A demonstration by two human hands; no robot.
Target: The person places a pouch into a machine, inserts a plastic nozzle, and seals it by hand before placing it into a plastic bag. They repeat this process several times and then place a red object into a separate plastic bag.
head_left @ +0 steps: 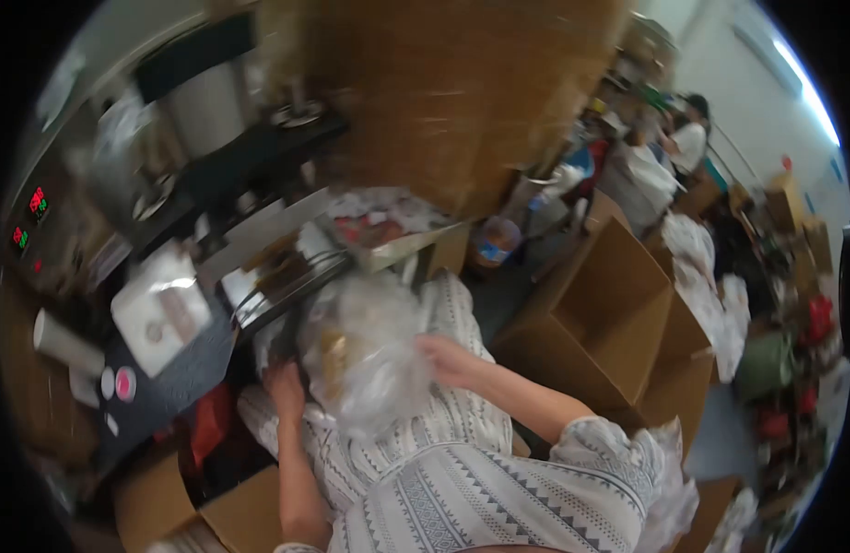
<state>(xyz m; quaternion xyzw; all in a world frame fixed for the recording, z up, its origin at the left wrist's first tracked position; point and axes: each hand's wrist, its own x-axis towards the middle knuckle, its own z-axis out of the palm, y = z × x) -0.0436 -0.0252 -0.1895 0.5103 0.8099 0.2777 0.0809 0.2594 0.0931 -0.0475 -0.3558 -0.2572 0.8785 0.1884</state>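
A clear plastic bag (374, 355) with something golden-brown inside lies over my lap, blurred by motion. My right hand (446, 360) is closed on the bag's right edge. To the left of the bag, my left hand (285, 382) hangs low by my knee; its fingers are smeared and partly dark, so what they touch is unclear. Just beyond the bag is a metal-edged machine (291, 276) on the bench. A shallow box (397, 241) with red and white pieces stands behind it.
An open cardboard box (609, 323) stands at my right, another (158, 502) at lower left. On the left, a dark table (181, 387) holds a white package (162, 313) and a white roll (67, 341). A person (690, 138) is at the far right.
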